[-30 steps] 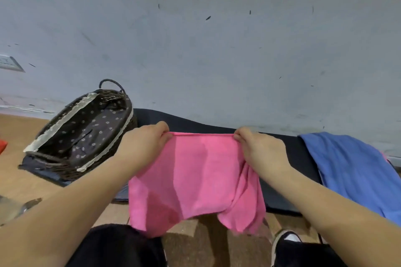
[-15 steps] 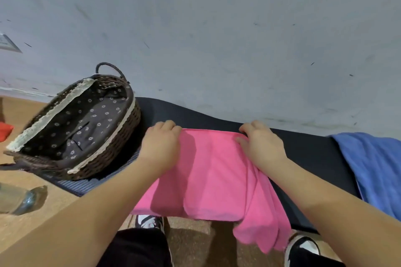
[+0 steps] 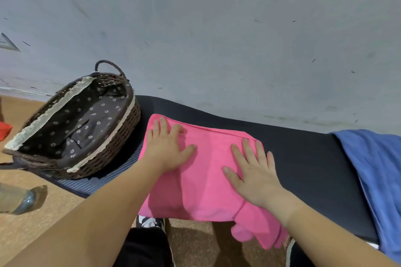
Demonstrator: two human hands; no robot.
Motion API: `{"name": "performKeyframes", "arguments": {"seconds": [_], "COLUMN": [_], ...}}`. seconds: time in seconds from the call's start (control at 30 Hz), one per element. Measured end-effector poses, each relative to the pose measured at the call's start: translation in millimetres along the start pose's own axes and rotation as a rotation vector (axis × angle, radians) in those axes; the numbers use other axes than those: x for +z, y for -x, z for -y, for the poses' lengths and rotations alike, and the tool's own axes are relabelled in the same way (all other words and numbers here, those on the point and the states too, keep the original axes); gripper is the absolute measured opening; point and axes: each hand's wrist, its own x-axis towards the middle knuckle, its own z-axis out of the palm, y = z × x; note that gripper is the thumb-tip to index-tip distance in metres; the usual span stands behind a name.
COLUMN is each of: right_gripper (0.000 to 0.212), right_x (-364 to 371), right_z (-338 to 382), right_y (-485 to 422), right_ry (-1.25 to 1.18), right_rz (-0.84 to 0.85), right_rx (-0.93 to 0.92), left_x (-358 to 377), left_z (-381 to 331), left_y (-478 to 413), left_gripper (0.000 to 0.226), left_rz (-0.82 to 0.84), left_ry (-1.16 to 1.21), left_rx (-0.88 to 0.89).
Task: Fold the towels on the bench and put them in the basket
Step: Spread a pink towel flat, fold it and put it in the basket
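Observation:
A pink towel (image 3: 206, 180) lies folded over on the black bench (image 3: 303, 158), its near edge and one corner hanging off the front. My left hand (image 3: 167, 147) presses flat on the towel's left part, fingers spread. Flat on its right part, fingers straight, lies my right hand (image 3: 253, 175). A brown wicker basket (image 3: 121, 134) with a dark flowered lining stands at the bench's left end, with nothing inside it. A blue towel (image 3: 375, 169) lies spread over the bench's right end.
A grey wall (image 3: 217, 39) runs right behind the bench. A clear plastic bottle (image 3: 17, 199) lies on the wooden floor at the left. A red thing (image 3: 4, 130) shows at the left edge. My shoes and dark trousers are below the bench's front edge.
The pink towel was held up by its top corners, then laid down on the bench. Both hands let go and now lie flat on it, fingers spread.

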Motion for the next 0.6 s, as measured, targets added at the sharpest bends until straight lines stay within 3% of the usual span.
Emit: {"name": "performKeyframes", "arguments": {"seconds": [0.17, 0.3, 0.43, 0.5, 0.6], "right_gripper": [0.070, 0.062, 0.052, 0.028, 0.028], "right_x": [-7, -15, -32, -41, -43], "right_z": [-8, -20, -37, -42, -51], "right_y": [-24, -22, 2, 21, 43], "right_ry": [-0.013, -0.176, -0.205, -0.221, -0.286], "right_rz": [-0.079, -0.195, -0.394, -0.355, -0.144], "right_rx": [-0.083, -0.185, -0.096, 0.003, 0.096], "left_x": [9, 2, -12, -20, -27], "left_z": [9, 11, -21, -52, -106], "left_y": [-19, -17, -9, 2, 32], "left_gripper": [0.096, 0.090, 0.075, 0.066, 0.031], "left_rz": [-0.035, -0.023, -0.033, -0.009, 0.062], "left_ry": [-0.111, -0.128, -0.199, -0.155, 0.085], "left_rx": [-0.027, -0.027, 0.039, 0.177, 0.287]}}
